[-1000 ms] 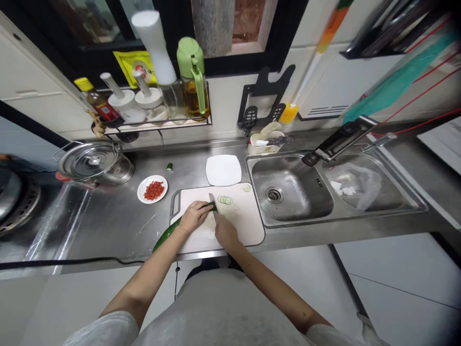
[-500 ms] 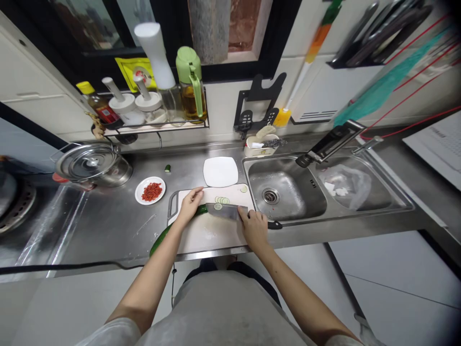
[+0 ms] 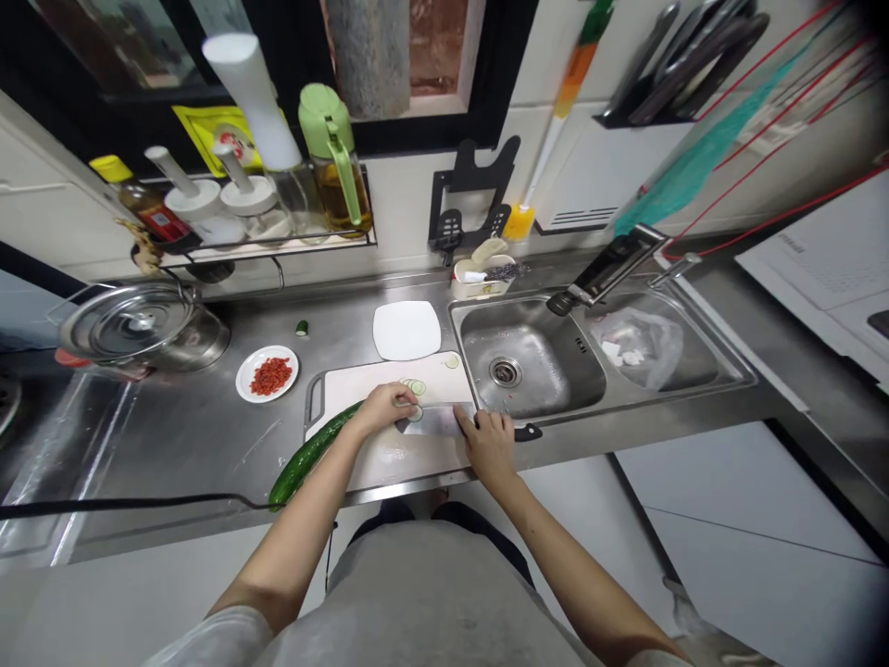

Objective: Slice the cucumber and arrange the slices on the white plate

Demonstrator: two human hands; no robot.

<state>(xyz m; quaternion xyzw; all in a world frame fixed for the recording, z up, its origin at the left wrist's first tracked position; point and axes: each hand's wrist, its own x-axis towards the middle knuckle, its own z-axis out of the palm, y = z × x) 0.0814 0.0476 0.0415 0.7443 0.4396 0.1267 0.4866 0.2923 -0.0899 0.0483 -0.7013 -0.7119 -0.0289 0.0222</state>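
Note:
In the head view my right hand grips a kitchen knife, its forefinger stretched along the broad blade. The blade lies low over the white cutting board, edge towards the left. My left hand is closed, thumb and fingertips at a thin cucumber slice by the blade's tip. Several more slices overlap just behind these fingers. A single slice lies at the board's far right corner. The long cucumber rests slantwise on the board's left edge, partly hidden by my left forearm.
Behind the board stands a white square plate. A plate of chopped red pieces and a cucumber end are to the left. A double sink adjoins on the right. A lidded steel pot stands at far left.
My left hand has left the cucumber and moved right to the slice by the blade, its fingers now closing there. The knife stays about where it was. The view has shifted slightly.

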